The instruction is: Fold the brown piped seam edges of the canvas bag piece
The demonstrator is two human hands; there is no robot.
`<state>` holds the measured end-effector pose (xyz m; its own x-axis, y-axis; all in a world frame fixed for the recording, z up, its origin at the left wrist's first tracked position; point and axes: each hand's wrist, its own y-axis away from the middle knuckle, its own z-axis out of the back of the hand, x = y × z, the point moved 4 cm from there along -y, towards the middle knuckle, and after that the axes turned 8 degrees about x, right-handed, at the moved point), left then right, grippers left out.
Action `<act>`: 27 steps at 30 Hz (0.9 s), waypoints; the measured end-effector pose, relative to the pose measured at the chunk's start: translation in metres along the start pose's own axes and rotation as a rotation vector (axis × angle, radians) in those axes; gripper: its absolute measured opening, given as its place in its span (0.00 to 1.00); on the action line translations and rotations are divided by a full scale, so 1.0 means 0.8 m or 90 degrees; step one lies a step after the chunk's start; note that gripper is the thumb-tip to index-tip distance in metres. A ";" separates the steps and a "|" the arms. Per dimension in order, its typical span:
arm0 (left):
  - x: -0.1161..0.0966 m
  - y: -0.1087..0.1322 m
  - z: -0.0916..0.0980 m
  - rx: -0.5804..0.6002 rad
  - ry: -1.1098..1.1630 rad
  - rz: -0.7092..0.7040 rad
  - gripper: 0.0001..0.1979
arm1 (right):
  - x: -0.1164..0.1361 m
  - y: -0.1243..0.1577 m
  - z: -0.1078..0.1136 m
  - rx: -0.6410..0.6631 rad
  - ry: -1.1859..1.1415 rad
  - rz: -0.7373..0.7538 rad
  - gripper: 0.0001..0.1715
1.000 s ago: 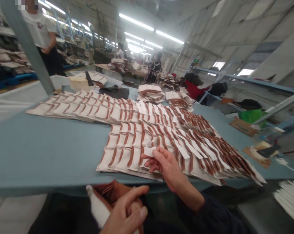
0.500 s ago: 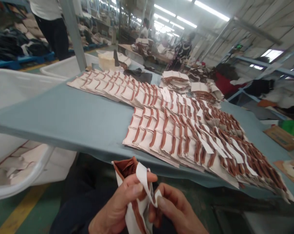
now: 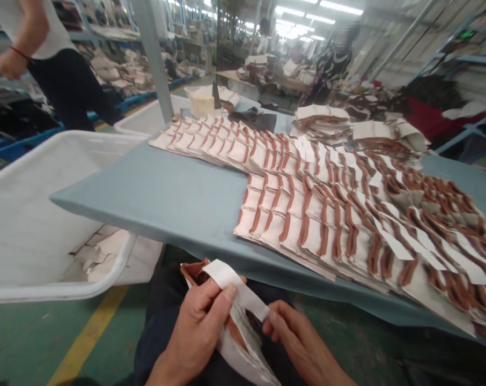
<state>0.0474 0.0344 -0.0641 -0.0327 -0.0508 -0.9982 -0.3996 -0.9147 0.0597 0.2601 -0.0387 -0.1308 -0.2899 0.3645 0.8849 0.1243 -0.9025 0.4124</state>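
Over my lap, a cream fabric piece with reddish-brown edging (image 3: 247, 358) is gripped in my left hand (image 3: 197, 327), thumb on top. The same thumb pins a white strip (image 3: 249, 298) across the piece's upper part. The strip's right end is pinched between the closed fingertips of my right hand (image 3: 295, 327), so it stretches nearly straight between both hands. Part of the piece is hidden behind my fingers. Beyond my hands, overlapping rows of similar cream and brown pieces (image 3: 293, 206) lie on the blue-grey table (image 3: 166, 190), with white strips lying across some of them.
To the left stands a large white bin (image 3: 29, 225) with fabric pieces low inside. A metal post (image 3: 153, 59) rises by the table's far left corner. Stacked pieces (image 3: 321, 122) sit at the back. A person in dark trousers (image 3: 68, 80) is at far left; another person stands behind the table.
The strip, looped before, is now pulled out straighter and lies flatter across the piece. My view has turned left, so the table appears shifted right. The person at left shows an arm now.
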 end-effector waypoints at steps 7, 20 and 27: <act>-0.034 0.018 -0.010 0.059 -0.221 -0.116 0.17 | 0.131 -0.024 0.003 0.051 0.054 0.267 0.21; -0.021 0.035 -0.025 0.019 -0.188 -0.058 0.23 | 0.168 -0.036 -0.060 0.162 -0.244 0.227 0.22; 0.014 0.050 -0.009 -0.171 -0.054 0.055 0.23 | 0.145 -0.060 -0.052 0.110 -0.316 0.208 0.30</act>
<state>0.0371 -0.0058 -0.0732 -0.1370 -0.1097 -0.9845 -0.1355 -0.9824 0.1283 0.1809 0.0371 -0.0569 0.2605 0.1766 0.9492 0.2952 -0.9506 0.0958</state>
